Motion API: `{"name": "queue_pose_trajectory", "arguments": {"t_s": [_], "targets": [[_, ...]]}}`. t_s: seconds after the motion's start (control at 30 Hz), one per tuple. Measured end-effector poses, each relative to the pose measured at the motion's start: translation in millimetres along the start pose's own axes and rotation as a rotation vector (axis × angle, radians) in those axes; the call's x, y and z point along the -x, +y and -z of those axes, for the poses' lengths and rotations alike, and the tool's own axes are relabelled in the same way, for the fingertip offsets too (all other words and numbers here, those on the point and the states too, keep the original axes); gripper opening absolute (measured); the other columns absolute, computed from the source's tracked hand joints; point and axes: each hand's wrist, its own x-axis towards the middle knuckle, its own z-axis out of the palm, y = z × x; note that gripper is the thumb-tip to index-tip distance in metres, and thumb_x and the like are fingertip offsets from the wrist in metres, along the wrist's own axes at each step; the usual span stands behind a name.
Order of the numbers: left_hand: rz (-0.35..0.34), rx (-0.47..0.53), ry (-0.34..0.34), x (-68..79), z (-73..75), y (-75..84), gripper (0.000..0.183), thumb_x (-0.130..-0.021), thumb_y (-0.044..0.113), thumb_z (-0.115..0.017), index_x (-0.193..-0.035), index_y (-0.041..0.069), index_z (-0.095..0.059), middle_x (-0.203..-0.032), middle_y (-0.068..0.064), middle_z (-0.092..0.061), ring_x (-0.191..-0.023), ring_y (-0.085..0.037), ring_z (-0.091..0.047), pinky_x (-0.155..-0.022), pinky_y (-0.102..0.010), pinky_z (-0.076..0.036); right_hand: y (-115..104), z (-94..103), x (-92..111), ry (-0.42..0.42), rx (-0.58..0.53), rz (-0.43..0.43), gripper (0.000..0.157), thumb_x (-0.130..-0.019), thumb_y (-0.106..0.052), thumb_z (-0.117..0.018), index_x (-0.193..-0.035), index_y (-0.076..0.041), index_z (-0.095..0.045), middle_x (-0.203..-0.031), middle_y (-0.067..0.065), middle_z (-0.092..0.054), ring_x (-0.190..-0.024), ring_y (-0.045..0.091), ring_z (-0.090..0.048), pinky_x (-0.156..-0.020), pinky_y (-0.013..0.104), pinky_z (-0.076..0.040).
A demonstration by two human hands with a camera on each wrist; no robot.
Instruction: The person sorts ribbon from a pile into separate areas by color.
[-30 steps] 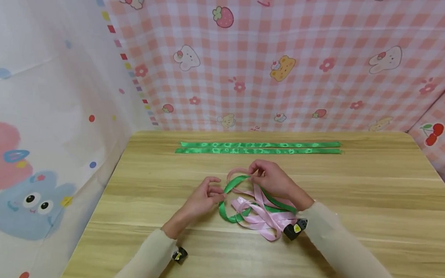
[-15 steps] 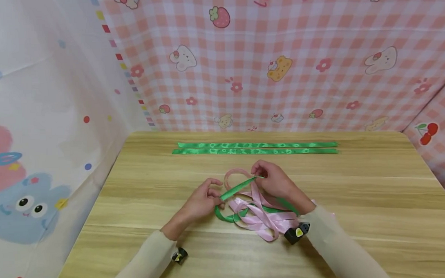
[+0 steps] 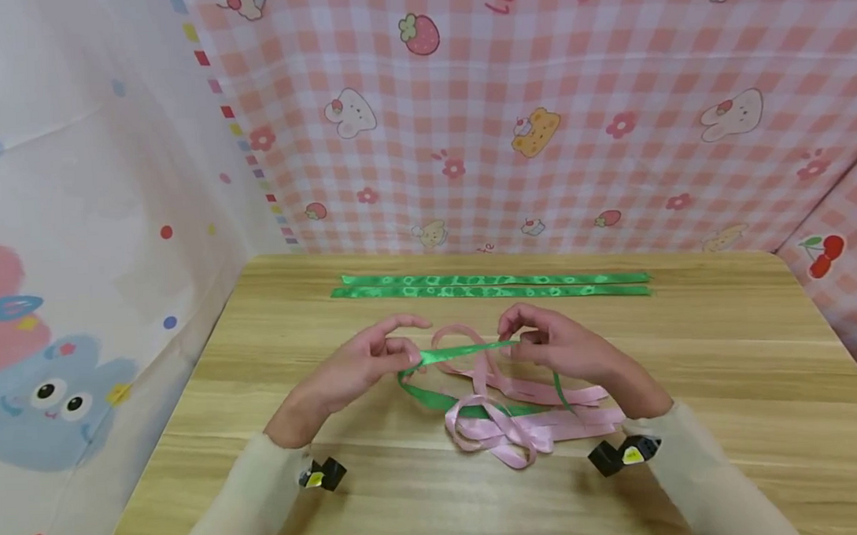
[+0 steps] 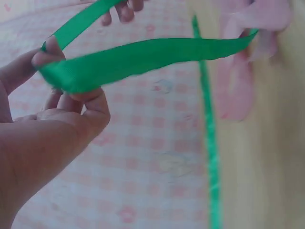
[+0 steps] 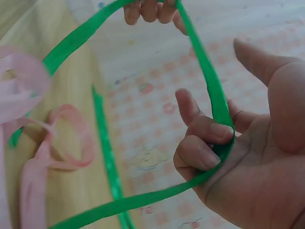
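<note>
A length of green satin ribbon (image 3: 460,351) stretches between the two hands, raised above the table. My left hand (image 3: 350,372) pinches it; in the left wrist view the ribbon (image 4: 133,59) bends around the fingertips and trails to the pile. My right hand (image 3: 573,353) holds the other end of the stretch. Seen from the right wrist, curled fingers (image 5: 198,152) hook the green band against the palm while the thumb and index stand away. Beneath the hands lies a loose heap of pink ribbon (image 3: 508,431), with the slack green ribbon running through it.
Two green ribbon strips (image 3: 493,287) lie straight and parallel along the back of the wooden table (image 3: 437,511). Behind them hangs a pink checked cloth (image 3: 465,85); a white printed cloth (image 3: 113,152) covers the left side.
Both hands have lifted and spread apart, the left to the left and the right to the right, drawing the green ribbon up out of the pink heap. The pink ribbons have shifted and spread rightward.
</note>
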Motion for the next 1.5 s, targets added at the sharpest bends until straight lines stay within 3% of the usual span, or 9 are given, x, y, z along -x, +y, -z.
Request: {"name": "queue_pose_trajectory", "arguments": {"t_s": [0.17,0.3,0.5,0.73,0.93,1.07,1.3,1.5], "targets": [[-0.169,-0.203,0.091,5.3,4.9,28.3,0.042,-0.098,0.009,-0.061,-0.138,0.016,-0.049,-0.088,-0.003,-0.07,-0.072,-0.014,-0.054,-0.066,-0.025,-0.042,-21.6,14.1,16.6,0.032,-0.013,0.037,0.015,-0.102,-0.014,-0.056,-0.11,-0.002,-0.053,-0.094,0.013,-0.061,-0.083,0.02,-0.059,-0.069,0.029,-0.047],[-0.22,-0.319,0.111,16.8,15.7,36.6,0.041,-0.098,0.004,-0.059,-0.138,0.014,-0.05,-0.089,-0.007,-0.069,-0.062,-0.015,-0.046,-0.058,-0.026,-0.037,-25.1,21.8,30.4,0.104,-0.003,0.071,0.011,-0.1,-0.005,-0.057,-0.107,0.002,-0.053,-0.086,0.009,-0.061,-0.081,0.02,-0.061,-0.075,0.027,-0.052],[-0.153,-0.409,0.169,34.8,36.6,24.7,0.037,-0.094,0.009,-0.068,-0.129,0.016,-0.058,-0.095,-0.011,-0.071,-0.065,-0.011,-0.05,-0.058,-0.024,-0.039,-11.9,33.3,54.8,0.165,-0.016,0.112,0.012,-0.097,0.001,-0.058,-0.107,0.004,-0.051,-0.082,0.0,-0.06,-0.074,0.012,-0.059,-0.061,0.028,-0.049],[-0.09,-0.344,0.249,50.5,64.6,-4.1,0.032,-0.094,0.011,-0.069,-0.124,0.011,-0.06,-0.091,-0.006,-0.07,-0.068,-0.012,-0.057,-0.059,-0.025,-0.046,11.0,47.8,85.5,0.182,-0.039,0.181,0.012,-0.095,0.01,-0.055,-0.104,0.002,-0.053,-0.083,0.001,-0.061,-0.07,0.01,-0.056,-0.056,0.031,-0.044],[-0.085,-0.289,0.297,57.6,83.7,-26.2,0.028,-0.095,0.008,-0.066,-0.121,0.006,-0.059,-0.091,-0.001,-0.07,-0.074,-0.012,-0.061,-0.062,-0.025,-0.05,37.3,61.7,107.0,0.197,-0.04,0.156,0.015,-0.095,0.012,-0.053,-0.104,-0.001,-0.054,-0.085,0.0,-0.063,-0.075,0.01,-0.06,-0.058,0.031,-0.043],[-0.034,-0.313,0.349,55.7,89.1,-39.6,0.026,-0.093,0.015,-0.07,-0.116,0.009,-0.06,-0.086,0.002,-0.069,-0.07,-0.013,-0.058,-0.061,-0.029,-0.047,52.9,71.1,118.5,0.212,-0.047,0.111,0.013,-0.096,0.011,-0.052,-0.104,0.001,-0.053,-0.086,0.0,-0.063,-0.076,0.009,-0.059,-0.06,0.03,-0.044],[0.008,-0.252,0.252,56.3,97.3,-53.0,0.041,-0.096,0.011,-0.066,-0.13,-0.004,-0.051,-0.094,-0.001,-0.07,-0.087,-0.021,-0.066,-0.076,-0.033,-0.053,68.1,86.9,135.7,0.262,0.005,-0.015,0.01,-0.096,0.004,-0.057,-0.103,-0.002,-0.054,-0.082,-0.004,-0.061,-0.067,0.018,-0.051,-0.054,0.036,-0.04],[0.044,-0.27,0.29,54.8,102.6,-58.3,0.043,-0.094,0.017,-0.07,-0.127,-0.003,-0.052,-0.088,-0.003,-0.069,-0.078,-0.02,-0.06,-0.069,-0.03,-0.049,82.9,100.9,147.0,0.237,-0.046,-0.034,0.012,-0.096,0.007,-0.055,-0.104,-0.002,-0.054,-0.083,-0.004,-0.063,-0.071,0.014,-0.056,-0.06,0.032,-0.045]]}}
